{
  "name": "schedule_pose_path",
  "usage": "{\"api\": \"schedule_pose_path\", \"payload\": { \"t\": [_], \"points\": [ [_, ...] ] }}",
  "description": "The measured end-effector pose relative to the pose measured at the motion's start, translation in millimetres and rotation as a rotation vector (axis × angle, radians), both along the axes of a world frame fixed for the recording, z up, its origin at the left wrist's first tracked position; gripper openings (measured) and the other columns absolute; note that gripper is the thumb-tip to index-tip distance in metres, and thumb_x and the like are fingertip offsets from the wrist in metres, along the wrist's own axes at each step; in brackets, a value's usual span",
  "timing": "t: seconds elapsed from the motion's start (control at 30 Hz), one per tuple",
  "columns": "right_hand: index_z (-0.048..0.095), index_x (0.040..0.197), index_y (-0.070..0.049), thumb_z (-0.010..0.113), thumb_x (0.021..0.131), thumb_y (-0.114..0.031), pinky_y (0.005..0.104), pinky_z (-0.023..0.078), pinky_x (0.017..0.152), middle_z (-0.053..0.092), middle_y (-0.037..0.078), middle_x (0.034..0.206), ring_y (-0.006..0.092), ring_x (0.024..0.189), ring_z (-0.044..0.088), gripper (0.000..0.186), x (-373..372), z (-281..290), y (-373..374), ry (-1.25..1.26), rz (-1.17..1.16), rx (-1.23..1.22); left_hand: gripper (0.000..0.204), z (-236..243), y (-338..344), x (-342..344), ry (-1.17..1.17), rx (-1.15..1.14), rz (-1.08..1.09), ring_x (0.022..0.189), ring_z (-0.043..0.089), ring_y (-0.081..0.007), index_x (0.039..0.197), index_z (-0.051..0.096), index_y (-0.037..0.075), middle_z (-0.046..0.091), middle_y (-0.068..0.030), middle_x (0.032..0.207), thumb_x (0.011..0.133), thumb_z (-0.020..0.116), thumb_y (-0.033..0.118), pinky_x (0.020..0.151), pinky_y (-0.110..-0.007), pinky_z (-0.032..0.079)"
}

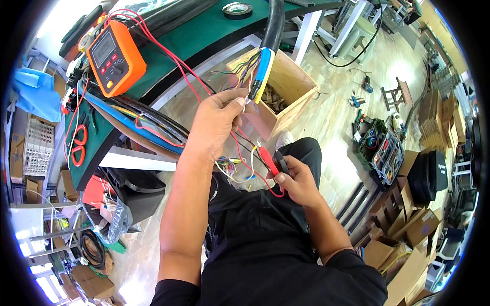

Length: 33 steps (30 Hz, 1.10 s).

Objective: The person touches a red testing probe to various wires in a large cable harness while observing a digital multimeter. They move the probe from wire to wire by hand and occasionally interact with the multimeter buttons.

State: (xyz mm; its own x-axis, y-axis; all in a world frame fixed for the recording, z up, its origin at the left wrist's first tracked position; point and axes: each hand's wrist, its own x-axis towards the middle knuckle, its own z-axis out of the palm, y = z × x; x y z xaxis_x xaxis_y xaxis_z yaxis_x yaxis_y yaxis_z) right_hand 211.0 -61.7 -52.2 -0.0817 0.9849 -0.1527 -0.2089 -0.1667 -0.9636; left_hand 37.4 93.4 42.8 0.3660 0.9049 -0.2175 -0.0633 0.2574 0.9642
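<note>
Hanging black cable (274, 28), exposed blue core (264, 64), red clip (268, 162)

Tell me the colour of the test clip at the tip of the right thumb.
The test clip is red; it shows best in the head view.
</note>
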Motion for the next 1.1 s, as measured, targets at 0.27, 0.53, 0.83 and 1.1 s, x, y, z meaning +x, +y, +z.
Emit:
{"api": "schedule_pose_path", "payload": {
  "t": [0.27,0.53,0.83,1.1],
  "points": [
    [0.059,0.111,0.006,0.067,0.09,-0.035,0.0276,0.046,0.068,0.06,0.006,0.082,0.0103,0.075,0.053,0.047,5.3,28.9,29.9,-0.354,0.05,0.097,0.038,-8.1,2.1,1.6,-0.043,-0.062,-0.002,0.081,0.062,-0.0129,0.123,0.059,0.001,0.068,-0.0071,0.094,0.09,0.065,0.018,0.073,-0.027,0.045],
    [0.063,0.103,0.005,0.059,0.095,-0.035,0.0289,0.046,0.067,0.059,0.005,0.078,0.0111,0.075,0.052,0.041,6.3,36.0,59.5,-0.348,0.147,0.143,0.045,-15.9,4.6,0.7,-0.097,-0.099,-0.053,0.083,0.066,-0.0182,0.127,0.053,-0.002,0.067,-0.0094,0.093,0.088,0.067,0.015,0.07,-0.03,0.049],
    [0.062,0.09,0.003,0.052,0.098,-0.037,0.0262,0.044,0.064,0.058,0.002,0.073,0.0098,0.07,0.051,0.042,3.0,39.3,66.7,-0.344,0.119,0.174,0.048,-17.2,2.8,0.0,-0.088,-0.049,-0.058,0.079,0.063,-0.017,0.13,0.05,-0.004,0.064,-0.0093,0.09,0.09,0.065,0.016,0.072,-0.029,0.051],
    [0.062,0.083,0.002,0.05,0.099,-0.043,0.0267,0.042,0.06,0.057,0.002,0.069,0.0093,0.066,0.05,0.049,1.7,28.2,67.3,-0.268,0.096,0.101,0.047,-14.0,3.6,-3.9,-0.056,-0.014,-0.075,0.076,0.06,-0.0144,0.129,0.052,-0.004,0.064,-0.008,0.09,0.09,0.066,0.018,0.072,-0.029,0.051]
  ]
}}
